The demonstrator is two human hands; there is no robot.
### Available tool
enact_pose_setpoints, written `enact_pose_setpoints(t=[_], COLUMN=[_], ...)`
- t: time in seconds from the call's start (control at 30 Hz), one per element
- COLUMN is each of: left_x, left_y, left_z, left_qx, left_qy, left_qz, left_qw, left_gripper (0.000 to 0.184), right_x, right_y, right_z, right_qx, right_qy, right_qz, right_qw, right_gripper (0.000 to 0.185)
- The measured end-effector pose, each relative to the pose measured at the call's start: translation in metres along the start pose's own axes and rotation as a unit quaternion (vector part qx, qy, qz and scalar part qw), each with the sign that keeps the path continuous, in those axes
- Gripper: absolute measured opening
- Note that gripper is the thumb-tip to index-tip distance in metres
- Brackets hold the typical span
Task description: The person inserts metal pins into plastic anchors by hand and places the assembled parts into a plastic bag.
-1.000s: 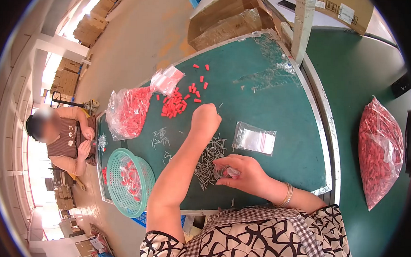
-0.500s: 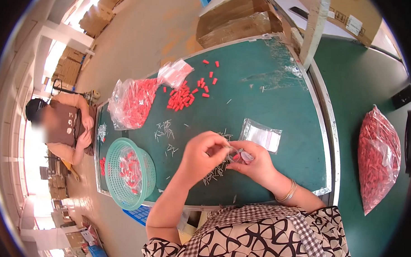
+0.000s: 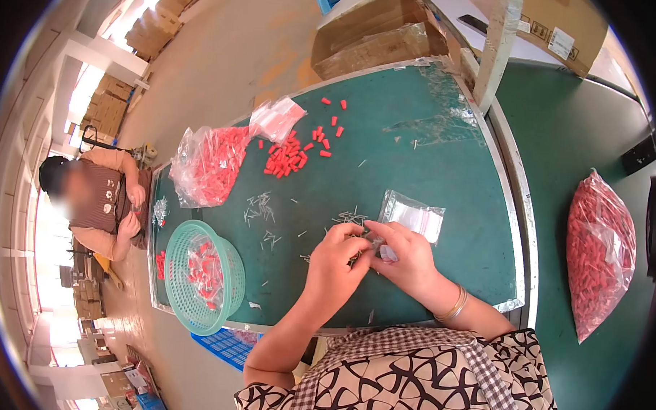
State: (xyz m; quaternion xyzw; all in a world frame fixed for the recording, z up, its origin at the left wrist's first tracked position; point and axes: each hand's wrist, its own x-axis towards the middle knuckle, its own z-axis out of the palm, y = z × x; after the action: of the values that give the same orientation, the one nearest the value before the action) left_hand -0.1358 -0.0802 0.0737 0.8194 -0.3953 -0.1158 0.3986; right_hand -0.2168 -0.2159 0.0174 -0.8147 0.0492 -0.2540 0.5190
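My right hand, with a bracelet at its wrist, grips a small clear plastic bag. My left hand is against it with fingers pinched at the bag's near side; what they hold is hidden. Beneath and behind both hands lie loose metal screws, partly covered. Flat clear zip bags rest just beyond my right hand. Farther off on the green table is a scattered pile of red plugs, beside a large clear bag of red plugs and a flat packet.
A green basket with filled bags stands at the left, above a blue crate. Another person works beyond the table's left end. An open carton is behind; a big red-filled bag lies right.
My left hand has come back from the table's middle toward my body and met my right hand at the small bag. The view has shifted slightly. My right hand has kept its grip.
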Motion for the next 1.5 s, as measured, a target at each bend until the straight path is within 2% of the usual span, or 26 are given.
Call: enact_pose_setpoints(t=[0.13, 0.23, 0.37, 0.47, 0.57, 0.77, 1.07, 1.17, 1.27, 1.5], left_x=[0.003, 0.006, 0.007, 0.008, 0.008, 0.005, 0.007, 0.007, 0.006, 0.006], left_y=[-0.001, 0.003, -0.007, -0.004, -0.007, -0.010, -0.016, -0.018, -0.018, -0.014], left_z=[-0.015, -0.030, -0.034, -0.036, -0.036, -0.016, -0.008, -0.007, -0.008, -0.004], left_qx=[0.036, 0.142, 0.197, 0.180, 0.136, -0.048, -0.017, -0.078, -0.185, -0.141], left_qy=[0.000, 0.041, -0.026, -0.018, -0.038, 0.000, 0.002, -0.004, -0.018, -0.002], left_qz=[0.019, 0.128, 0.160, 0.176, 0.162, 0.005, -0.007, -0.030, -0.102, -0.074], left_qw=[0.999, 0.981, 0.967, 0.968, 0.977, 0.999, 1.000, 0.996, 0.977, 0.987], left_gripper=[0.015, 0.015, 0.015, 0.015, 0.016, 0.016, 0.010, 0.008, 0.009, 0.007], right_x=[0.003, 0.004, 0.006, 0.003, 0.004, 0.001, 0.001, 0.001, 0.002, 0.003], right_y=[-0.007, -0.003, 0.000, -0.002, 0.001, -0.001, -0.001, -0.001, -0.004, -0.004], right_z=[-0.005, -0.007, -0.003, -0.002, -0.001, -0.001, 0.000, -0.001, -0.004, -0.002], right_qx=[0.052, 0.139, 0.118, 0.114, 0.124, 0.156, 0.136, 0.155, 0.142, 0.188], right_qy=[-0.015, -0.006, 0.011, 0.014, -0.003, -0.016, 0.004, 0.009, 0.000, 0.009], right_qz=[0.052, 0.082, 0.074, 0.066, 0.071, 0.108, 0.101, 0.110, 0.105, 0.142], right_qw=[0.997, 0.987, 0.990, 0.991, 0.990, 0.982, 0.985, 0.982, 0.984, 0.972], right_gripper=[0.048, 0.040, 0.032, 0.024, 0.014, 0.008, 0.009, 0.010, 0.010, 0.007])
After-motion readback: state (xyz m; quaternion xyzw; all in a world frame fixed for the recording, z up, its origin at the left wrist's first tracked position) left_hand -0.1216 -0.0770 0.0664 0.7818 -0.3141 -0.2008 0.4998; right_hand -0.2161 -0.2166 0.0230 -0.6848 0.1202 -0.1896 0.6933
